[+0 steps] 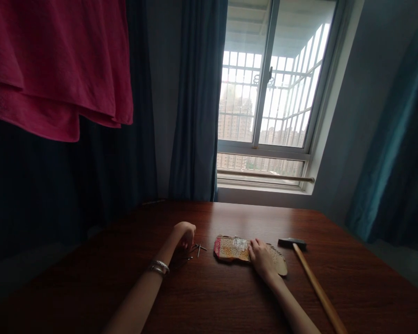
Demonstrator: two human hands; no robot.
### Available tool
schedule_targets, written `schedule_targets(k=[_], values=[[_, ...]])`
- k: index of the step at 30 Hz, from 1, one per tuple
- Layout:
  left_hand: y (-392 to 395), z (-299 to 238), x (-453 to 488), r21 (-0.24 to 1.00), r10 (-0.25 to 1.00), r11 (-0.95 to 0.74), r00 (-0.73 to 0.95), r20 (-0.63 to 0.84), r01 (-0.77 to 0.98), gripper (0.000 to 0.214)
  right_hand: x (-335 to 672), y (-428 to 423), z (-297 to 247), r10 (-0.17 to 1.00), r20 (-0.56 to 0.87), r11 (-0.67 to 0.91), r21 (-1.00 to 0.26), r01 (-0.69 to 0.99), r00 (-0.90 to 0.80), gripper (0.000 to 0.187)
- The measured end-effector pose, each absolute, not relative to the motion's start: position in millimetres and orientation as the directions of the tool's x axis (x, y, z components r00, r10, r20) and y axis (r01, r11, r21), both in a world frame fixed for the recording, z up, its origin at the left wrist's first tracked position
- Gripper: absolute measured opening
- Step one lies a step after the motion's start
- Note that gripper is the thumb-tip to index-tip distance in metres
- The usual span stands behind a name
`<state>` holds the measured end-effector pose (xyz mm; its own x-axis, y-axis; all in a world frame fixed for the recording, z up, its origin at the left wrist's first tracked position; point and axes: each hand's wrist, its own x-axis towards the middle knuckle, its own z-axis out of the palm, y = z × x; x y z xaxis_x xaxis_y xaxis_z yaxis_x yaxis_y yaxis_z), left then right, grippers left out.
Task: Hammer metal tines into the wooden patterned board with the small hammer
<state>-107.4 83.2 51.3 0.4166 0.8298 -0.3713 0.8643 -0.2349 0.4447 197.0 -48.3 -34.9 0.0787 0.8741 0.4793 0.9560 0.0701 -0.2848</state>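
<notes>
A flat insole-shaped piece (226, 248) with a pink end, a yellow-orange middle and many small holes lies on the table. Two thin nails (236, 240) stand upright near its far edge. My right hand (261, 257) rests on top of this piece, fingers stretched forward over its surface. To the left, my left hand (185, 234) bends down at the wrist, with a silver bracelet on the forearm. Its fingers curl toward the table beside several loose nails (199, 251). What lies between those fingertips is hidden.
A hammer (311, 273) with a dark head and long wooden handle lies right of my right hand. The brown wooden table (209, 301) reaches back to the window wall. A pink cloth (59, 65) hangs at upper left, before dark blue curtains (198, 116).
</notes>
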Motion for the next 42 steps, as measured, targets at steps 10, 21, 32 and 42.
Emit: schedule_targets(k=[10, 21, 32, 42], values=[[88.7, 45.5, -104.3, 0.285, 0.675, -0.221, 0.358, -0.645, 0.933, 0.015, 196.8, -48.7, -32.1, 0.865, 0.489, 0.109, -0.398, 0.911, 0.11, 0.033], [70.7, 95.4, -94.6, 0.749, 0.702, -0.442, 0.71, -0.054, 0.493, 0.021, 192.1, -54.0, -6.5, 0.773, 0.604, 0.302, -0.62, 0.724, 0.194, 0.028], [36.6, 40.0, 5.4, 0.789, 0.654, -0.557, 0.722, 0.224, 0.26, 0.021, 166.7, -67.4, 5.2, 0.841, 0.505, 0.414, -0.832, 0.37, 0.195, 0.035], [29.9, 22.7, 18.8, 0.802, 0.643, -0.554, 0.727, 0.241, 0.224, 0.022, 168.0, -64.3, 3.0, 0.906, 0.366, 0.341, -0.929, 0.145, 0.214, 0.036]])
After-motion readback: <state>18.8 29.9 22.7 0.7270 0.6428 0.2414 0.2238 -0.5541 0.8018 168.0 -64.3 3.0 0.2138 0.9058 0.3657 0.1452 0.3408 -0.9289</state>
